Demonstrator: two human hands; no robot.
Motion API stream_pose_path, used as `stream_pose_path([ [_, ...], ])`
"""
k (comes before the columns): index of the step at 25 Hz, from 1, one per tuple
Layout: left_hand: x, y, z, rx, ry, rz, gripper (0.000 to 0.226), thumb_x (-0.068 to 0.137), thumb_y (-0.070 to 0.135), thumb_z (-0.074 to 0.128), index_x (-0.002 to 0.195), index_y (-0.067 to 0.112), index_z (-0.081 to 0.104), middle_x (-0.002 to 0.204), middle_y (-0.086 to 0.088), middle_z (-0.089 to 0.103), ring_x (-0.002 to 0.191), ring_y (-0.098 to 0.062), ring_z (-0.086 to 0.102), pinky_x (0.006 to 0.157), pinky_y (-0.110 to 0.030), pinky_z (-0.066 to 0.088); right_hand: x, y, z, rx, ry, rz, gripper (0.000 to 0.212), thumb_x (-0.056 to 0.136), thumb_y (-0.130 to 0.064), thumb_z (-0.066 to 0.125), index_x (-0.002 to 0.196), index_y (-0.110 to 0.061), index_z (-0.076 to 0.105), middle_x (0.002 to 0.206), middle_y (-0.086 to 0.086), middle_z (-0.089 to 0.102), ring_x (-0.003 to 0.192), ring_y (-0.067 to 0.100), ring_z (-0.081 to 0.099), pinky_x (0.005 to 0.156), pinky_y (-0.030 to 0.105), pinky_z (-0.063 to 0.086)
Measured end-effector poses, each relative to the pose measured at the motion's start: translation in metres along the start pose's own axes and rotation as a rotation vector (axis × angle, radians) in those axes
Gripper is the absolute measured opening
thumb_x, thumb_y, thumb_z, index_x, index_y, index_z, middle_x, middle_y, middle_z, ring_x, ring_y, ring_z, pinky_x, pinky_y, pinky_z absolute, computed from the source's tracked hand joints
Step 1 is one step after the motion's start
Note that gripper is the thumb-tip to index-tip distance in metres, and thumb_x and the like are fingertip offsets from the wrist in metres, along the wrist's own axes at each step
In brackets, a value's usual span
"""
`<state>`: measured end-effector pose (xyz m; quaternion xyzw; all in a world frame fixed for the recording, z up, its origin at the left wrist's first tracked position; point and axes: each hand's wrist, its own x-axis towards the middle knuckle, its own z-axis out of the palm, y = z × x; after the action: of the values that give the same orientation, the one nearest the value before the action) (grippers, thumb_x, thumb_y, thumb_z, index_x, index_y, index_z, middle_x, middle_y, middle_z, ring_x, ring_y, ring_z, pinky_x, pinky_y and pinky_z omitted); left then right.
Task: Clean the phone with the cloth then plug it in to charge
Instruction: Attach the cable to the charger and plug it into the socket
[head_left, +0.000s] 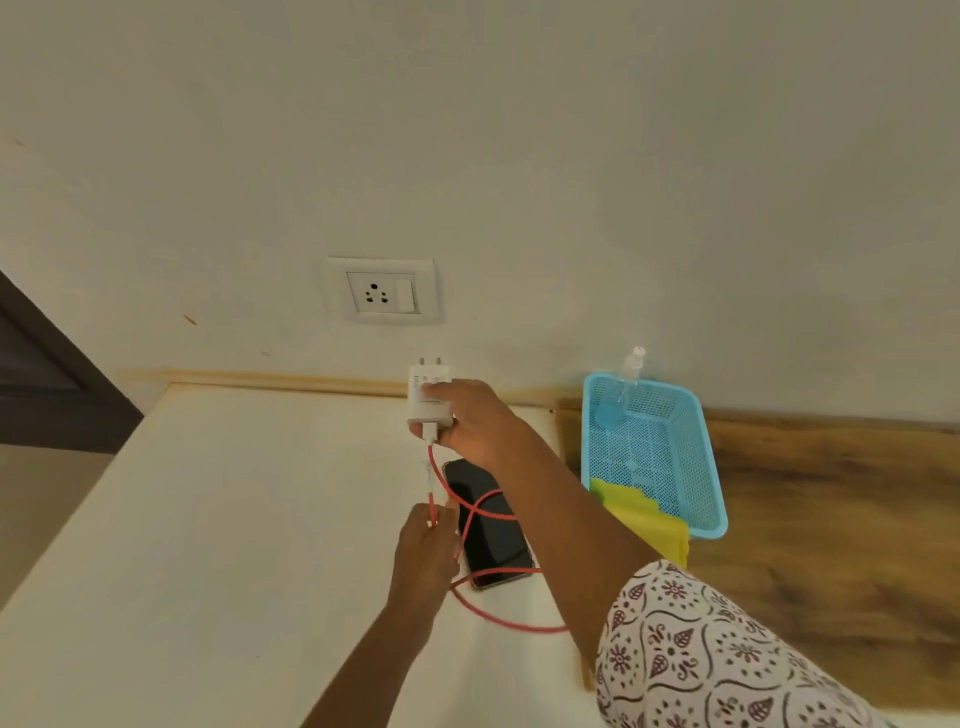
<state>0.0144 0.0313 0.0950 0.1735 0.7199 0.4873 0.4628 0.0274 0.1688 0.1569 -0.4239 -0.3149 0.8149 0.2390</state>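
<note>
Holding the charger (429, 397) up in our right hand (475, 421), fingers closed round its white body, we keep its two pins pointing up toward the wall. Our left hand (423, 545) pinches the red cable (470, 525) just below the charger, thumb and fingers pressed together on it. From there the cable loops across the phone (485, 522), which lies face up on the pale table (208, 519) between our arms, its long axis running away from us and a little leftward.

The socket (383, 290) sits on the wall above and slightly left of the charger, well clear of the pins, and the right hand is the nearer one. The pins look roughly lined up with the socket's lower holes, so we judge the coming move a short rise and push straight in. Whether the cable's far end is already in the phone we cannot tell.

Off to the right, the cloth (641, 514) hangs over the near rim of a blue basket (709, 467), a spray bottle (626, 384) standing inside it; cleaning looks done.
</note>
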Motion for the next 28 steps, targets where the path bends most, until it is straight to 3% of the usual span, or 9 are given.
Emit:
stream_pose_path([
  [5,-0.008,0.002,-0.020,-0.109,0.069,0.233,0.029,0.090,0.038,0.049,0.082,0.010,0.050,0.056,-0.006,0.040,0.043,-0.010,0.034,0.038,-0.017,0.031,0.029,-0.011,0.029,-0.003,-0.053,-0.084,0.039,0.090,0.005,0.050,0.128,0.000,0.046,0.119,0.024,0.052,0.087,0.033,0.057,0.060,0.029,0.050],
  [7,-0.018,0.002,-0.027,-0.121,0.083,0.335,0.031,0.085,0.039,0.046,0.081,0.008,0.049,0.053,-0.003,0.045,0.045,-0.013,0.043,0.043,-0.023,0.040,0.039,-0.016,0.040,0.006,-0.078,-0.119,0.038,0.090,0.003,0.051,0.128,-0.001,0.047,0.128,0.025,0.051,0.095,0.034,0.056,0.062,0.029,0.054],
  [10,-0.038,0.002,-0.038,-0.180,0.125,0.420,0.022,0.096,0.014,0.038,0.078,0.010,0.049,0.069,0.000,0.069,0.068,-0.013,0.067,0.070,-0.032,0.053,0.046,-0.018,0.053,0.018,-0.087,-0.137,0.038,0.090,0.003,0.052,0.128,-0.002,0.048,0.130,0.023,0.052,0.099,0.033,0.056,0.080,0.038,0.053],
  [12,-0.051,0.006,-0.049,-0.322,0.083,0.392,0.025,0.097,0.002,0.032,0.077,0.009,0.046,0.070,-0.014,0.071,0.070,-0.026,0.070,0.069,-0.032,0.056,0.049,-0.018,0.058,0.026,-0.067,-0.154,0.037,0.090,0.003,0.052,0.127,0.000,0.049,0.130,0.023,0.052,0.099,0.033,0.056,0.081,0.038,0.052],
  [15,-0.071,0.009,-0.058,-0.572,0.025,0.171,0.025,0.096,0.002,0.028,0.074,0.005,0.038,0.046,-0.021,0.058,0.042,-0.034,0.060,0.046,-0.033,0.055,0.051,-0.015,0.061,0.049,-0.014,-0.174,0.035,0.089,0.003,0.054,0.125,0.002,0.051,0.129,0.024,0.053,0.100,0.035,0.057,0.080,0.038,0.053],
  [17,-0.084,0.002,-0.056,-0.552,0.079,0.122,0.028,0.096,0.003,0.032,0.070,0.002,0.044,0.034,-0.015,0.040,0.025,-0.025,0.039,0.032,-0.029,0.045,0.049,-0.012,0.065,0.048,0.029,-0.187,0.035,0.088,0.003,0.057,0.122,0.004,0.053,0.127,0.024,0.055,0.101,0.037,0.059,0.076,0.039,0.056],
  [21,-0.095,-0.006,-0.053,-0.363,0.116,0.179,0.034,0.089,-0.002,0.048,0.059,0.007,0.062,0.037,-0.008,0.028,0.031,-0.007,0.018,0.036,-0.011,0.020,0.054,-0.017,0.078,-0.007,0.183,-0.212,0.037,0.082,-0.001,0.066,0.118,0.003,0.056,0.119,0.022,0.062,0.095,0.035,0.065,0.077,0.041,0.059],
  [24,-0.087,0.004,-0.056,-0.343,0.085,0.168,0.023,0.086,0.008,0.054,0.066,0.009,0.067,0.043,-0.009,0.025,0.035,-0.008,0.016,0.038,-0.013,0.017,0.056,-0.027,0.088,0.004,0.252,-0.180,0.037,0.081,0.002,0.066,0.116,0.000,0.055,0.112,0.020,0.064,0.089,0.037,0.067,0.075,0.043,0.059],
  [28,-0.078,0.021,-0.054,-0.293,0.135,0.242,0.019,0.083,0.021,0.056,0.068,0.017,0.067,0.046,-0.008,0.028,0.034,-0.008,0.018,0.034,-0.014,0.019,0.056,-0.042,0.095,0.013,0.289,-0.161,0.035,0.081,0.004,0.063,0.114,0.002,0.052,0.080,0.013,0.056,0.064,0.028,0.059,0.054,0.036,0.056],
])
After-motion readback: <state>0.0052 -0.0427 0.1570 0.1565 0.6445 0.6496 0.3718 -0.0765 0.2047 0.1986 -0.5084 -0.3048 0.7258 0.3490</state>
